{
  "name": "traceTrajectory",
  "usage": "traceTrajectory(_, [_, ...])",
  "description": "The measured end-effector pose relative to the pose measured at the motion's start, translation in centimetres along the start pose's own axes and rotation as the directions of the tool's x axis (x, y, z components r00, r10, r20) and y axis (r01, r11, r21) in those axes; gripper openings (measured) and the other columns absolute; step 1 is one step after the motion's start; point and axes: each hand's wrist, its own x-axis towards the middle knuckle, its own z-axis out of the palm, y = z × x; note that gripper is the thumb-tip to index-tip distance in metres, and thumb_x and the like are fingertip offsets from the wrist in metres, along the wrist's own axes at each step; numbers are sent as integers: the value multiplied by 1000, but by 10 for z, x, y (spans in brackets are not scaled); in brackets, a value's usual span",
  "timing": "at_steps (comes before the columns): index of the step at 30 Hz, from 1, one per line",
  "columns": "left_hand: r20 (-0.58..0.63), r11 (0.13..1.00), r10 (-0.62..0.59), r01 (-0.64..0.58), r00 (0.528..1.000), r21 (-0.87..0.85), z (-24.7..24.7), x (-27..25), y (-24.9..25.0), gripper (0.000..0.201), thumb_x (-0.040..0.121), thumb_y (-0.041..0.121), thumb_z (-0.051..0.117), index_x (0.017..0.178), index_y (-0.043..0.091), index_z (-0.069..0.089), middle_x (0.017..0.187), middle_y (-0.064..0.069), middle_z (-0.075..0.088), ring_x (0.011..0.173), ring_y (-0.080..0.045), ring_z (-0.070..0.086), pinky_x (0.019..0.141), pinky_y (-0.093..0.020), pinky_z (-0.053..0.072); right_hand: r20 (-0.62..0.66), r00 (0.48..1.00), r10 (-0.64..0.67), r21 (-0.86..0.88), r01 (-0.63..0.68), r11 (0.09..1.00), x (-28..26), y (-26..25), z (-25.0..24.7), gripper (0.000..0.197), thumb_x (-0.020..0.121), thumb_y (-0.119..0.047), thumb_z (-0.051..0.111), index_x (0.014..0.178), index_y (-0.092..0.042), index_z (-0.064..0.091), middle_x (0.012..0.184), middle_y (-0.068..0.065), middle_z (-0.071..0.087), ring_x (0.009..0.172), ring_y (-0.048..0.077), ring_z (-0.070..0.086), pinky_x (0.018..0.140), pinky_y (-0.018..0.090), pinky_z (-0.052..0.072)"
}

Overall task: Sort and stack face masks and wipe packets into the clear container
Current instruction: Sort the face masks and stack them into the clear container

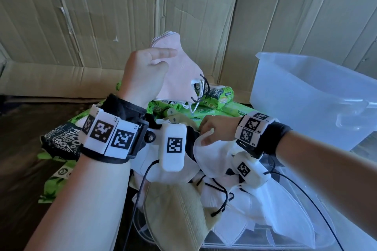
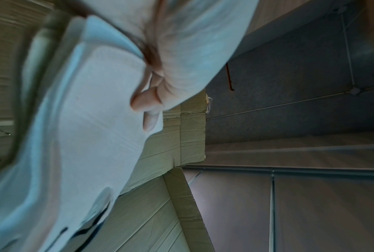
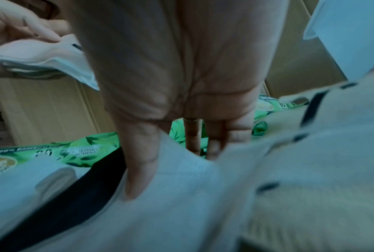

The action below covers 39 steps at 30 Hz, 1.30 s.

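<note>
Head view showed my left hand (image 1: 145,71) gripping a bunch of pink masks (image 1: 181,71) raised above the pile, thumb laid across them. My right hand (image 1: 217,128) pinched the edge of a white mask (image 1: 216,157) atop the loose heap of masks (image 1: 234,199) in front of me. Green wipe packets (image 1: 210,106) lay unsorted behind it on the desk. The clear container (image 1: 306,98) stood well apart to the right and, as far as I could judge, held nothing; sorting appeared barely started. What sat under the heap was hidden. Both wrist views were blurred, and the count of pink masks could not be made out.
</note>
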Motion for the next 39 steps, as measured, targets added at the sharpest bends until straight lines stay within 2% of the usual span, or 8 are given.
traceTrajectory(5, [6, 1000, -10, 10, 1000, -1, 0, 1, -1, 43, 84, -4, 42, 104, 24, 67, 29, 16, 34, 28, -7, 20, 34, -15, 16, 49, 998, -29, -95, 33, 995, 11, -2, 10, 16, 82, -23, 68, 87, -7, 68, 105, 18, 64, 89, 29, 58, 75, 32, 43])
traceTrajectory(12, [9, 1000, 5, -5, 1000, 2, -1, 1, 1, 44, 84, -5, 41, 105, 23, 67, 27, 15, 28, 27, -8, 20, 33, -15, 17, 28, 999, -42, -246, 48, 968, 11, -11, 9, 34, 79, -26, 71, 104, -2, 69, 61, -8, 48, 68, 17, 46, 51, 11, 26])
traceTrajectory(18, [18, 1000, 21, -20, 1000, -7, 0, 1, -1, 43, 84, -5, 41, 105, 23, 68, 42, 9, 34, 27, -7, 18, 33, -16, 17, -176, 984, 17, -294, -69, 953, -1, -18, -3, 29, 84, -32, 65, 102, -10, 71, 65, -2, 54, 64, 14, 47, 41, 11, 29])
traceTrajectory(26, [-4, 999, 14, -14, 1000, -31, 1, 3, -2, 36, 86, 2, 48, 108, 21, 67, 70, 6, 57, 41, -2, 34, 40, -10, 28, -563, 825, -52, 45, 94, 995, -61, -7, -45, 24, 72, -29, 76, 92, -16, 74, 78, -7, 61, 79, 14, 57, 70, 23, 42])
traceTrajectory(29, [-13, 999, 36, -36, 999, -37, 2, 3, -1, 30, 88, 10, 53, 113, 19, 66, 88, 6, 63, 50, 5, 47, 48, -2, 33, -606, 788, -104, 111, 213, 971, -84, -4, -60, 8, 75, -18, 74, 74, -23, 68, 80, -5, 66, 72, 1, 60, 70, 12, 42])
traceTrajectory(33, [136, 999, 32, -29, 990, -20, 9, -5, 5, 34, 80, 55, 54, 73, 23, 64, 76, -13, 57, 67, -13, 45, 55, -13, 29, -584, 799, -141, 83, 231, 969, -96, -2, -71, 23, 78, -21, 71, 68, -38, 60, 82, 4, 67, 79, 35, 61, 79, 46, 47])
traceTrajectory(36, [353, 994, 62, -25, 933, -109, 20, -16, 9, 78, 63, 74, 49, 84, 1, 68, 90, -14, 70, 77, -11, 55, 69, -24, 35, -537, 826, -174, -25, 190, 981, -95, -5, -70, 15, 80, -22, 69, 76, -31, 58, 77, -8, 60, 68, -6, 54, 69, 10, 41])
traceTrajectory(39, [524, 992, 37, 34, 851, -124, 29, -25, 14, 32, 69, 34, 78, 90, 10, 74, 70, 4, 66, 55, 0, 58, 57, -12, 43, -478, 852, -215, -124, 177, 976, -93, -13, -63, 7, 81, -22, 68, 84, -27, 63, 76, -22, 53, 71, -12, 49, 65, 4, 35])
